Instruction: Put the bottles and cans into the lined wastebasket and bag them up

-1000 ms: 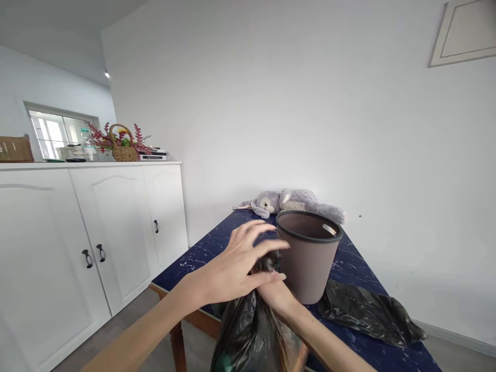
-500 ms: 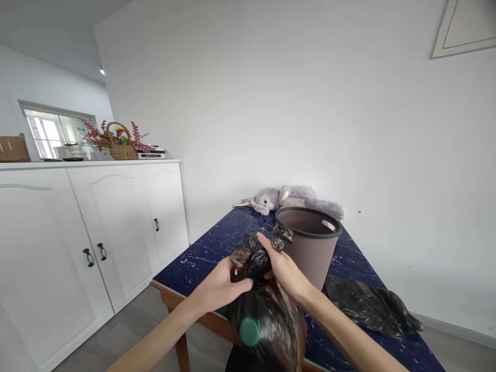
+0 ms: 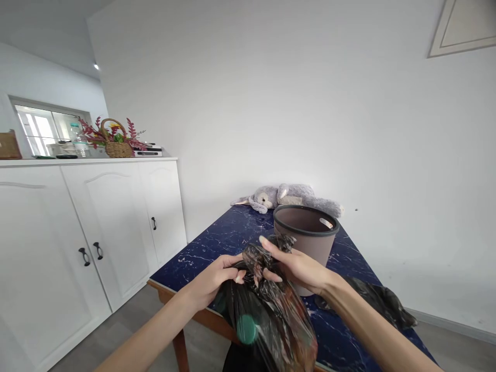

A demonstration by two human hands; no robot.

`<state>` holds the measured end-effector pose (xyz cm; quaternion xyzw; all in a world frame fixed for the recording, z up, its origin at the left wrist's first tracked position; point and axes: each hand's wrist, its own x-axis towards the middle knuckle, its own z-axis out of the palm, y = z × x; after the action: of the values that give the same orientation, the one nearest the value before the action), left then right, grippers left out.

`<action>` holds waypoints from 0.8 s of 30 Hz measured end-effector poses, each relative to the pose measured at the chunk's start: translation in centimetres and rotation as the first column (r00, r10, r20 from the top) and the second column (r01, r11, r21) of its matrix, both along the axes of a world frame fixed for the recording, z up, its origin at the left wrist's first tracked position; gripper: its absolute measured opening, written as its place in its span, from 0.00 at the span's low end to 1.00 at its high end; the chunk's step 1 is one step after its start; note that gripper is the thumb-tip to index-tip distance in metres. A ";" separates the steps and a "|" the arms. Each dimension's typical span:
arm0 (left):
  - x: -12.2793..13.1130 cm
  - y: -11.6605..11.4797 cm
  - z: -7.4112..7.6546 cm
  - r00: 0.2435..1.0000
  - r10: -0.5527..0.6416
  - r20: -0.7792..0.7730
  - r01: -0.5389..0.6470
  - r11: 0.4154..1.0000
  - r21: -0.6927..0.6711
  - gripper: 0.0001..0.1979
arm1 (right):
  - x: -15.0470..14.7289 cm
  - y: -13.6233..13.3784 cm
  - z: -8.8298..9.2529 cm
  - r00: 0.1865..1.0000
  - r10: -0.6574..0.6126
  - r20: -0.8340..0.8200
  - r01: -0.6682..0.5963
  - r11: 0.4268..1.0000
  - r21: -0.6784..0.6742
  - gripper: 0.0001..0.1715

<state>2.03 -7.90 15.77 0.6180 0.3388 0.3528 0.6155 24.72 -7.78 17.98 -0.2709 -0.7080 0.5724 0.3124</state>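
A filled black plastic bag (image 3: pixel 271 315) hangs at the near edge of the table, its gathered neck between my two hands. Through the thin plastic a round green cap shows, along with reddish-brown contents that I cannot make out. My left hand (image 3: pixel 217 276) pinches the bag's neck on the left side. Wrapped round the top from the right, my right hand (image 3: pixel 298 266) has its thumb up and fingers in the plastic folds. Just behind the hands stands a brown-grey trash can (image 3: pixel 310 240) with a dark rim.
A blue marbled table (image 3: pixel 217 240) carries the can, a grey plush rabbit (image 3: pixel 294 196) by the wall and another black plastic bag (image 3: pixel 382 299) lying flat at right. At left, a white cabinet (image 3: pixel 116 217) holds a flower basket (image 3: pixel 118 149) and bottles.
Both hands have shifted their grip on the bag's neck; my right hand has moved right and my left hand slightly left. The bag's top is spread wider and its lower part has swung right.
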 end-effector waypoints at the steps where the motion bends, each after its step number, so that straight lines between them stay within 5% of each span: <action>1: -0.2 0.1 -0.1 1.000 -0.003 0.007 0.003 1.000 -0.015 0.10 | 0.4 -0.3 0.3 0.998 0.012 0.066 -0.017 0.997 0.073 0.39; 3: -0.5 0.2 -0.1 1.000 -0.003 -0.008 0.003 1.000 -0.007 0.11 | 1.0 -0.7 0.7 0.985 -0.024 0.172 -0.024 0.962 0.272 0.28; 6: -0.7 0.0 0.5 0.996 0.021 -0.081 -0.015 0.997 0.082 0.09 | 1.4 -0.9 0.3 0.970 -0.159 0.184 0.020 0.806 0.591 0.12; 11: -0.5 -0.6 1.6 0.979 0.080 -0.188 -0.041 0.978 0.202 0.08 | 0.7 0.1 -2.7 0.867 -0.488 0.095 0.165 0.464 0.871 0.33; 15: -0.1 -0.7 1.8 0.966 0.064 -0.252 0.009 0.961 0.277 0.12 | -0.9 0.8 -4.3 0.714 -0.699 0.028 0.209 0.251 0.945 0.36; 17: 0.0 -0.5 1.6 0.965 0.056 -0.256 0.027 0.950 0.310 0.16 | -1.6 0.9 -4.4 0.680 -0.733 -0.020 0.225 0.183 0.957 0.34; 20: 0.2 0.3 1.0 0.982 0.136 -0.127 -0.101 0.963 0.251 0.26 | -2.3 1.2 -4.2 0.664 -0.743 -0.086 0.252 0.114 0.961 0.32; 24: 0.7 2.2 0.5 0.988 0.152 0.039 -0.156 0.977 0.144 0.35 | -2.6 1.5 -4.0 0.664 -0.742 -0.091 0.225 0.083 0.971 0.37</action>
<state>2.68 -5.70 16.26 0.6283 0.3504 0.4320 0.5439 22.17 -6.29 13.98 -0.3788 -0.8064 -0.1789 0.4174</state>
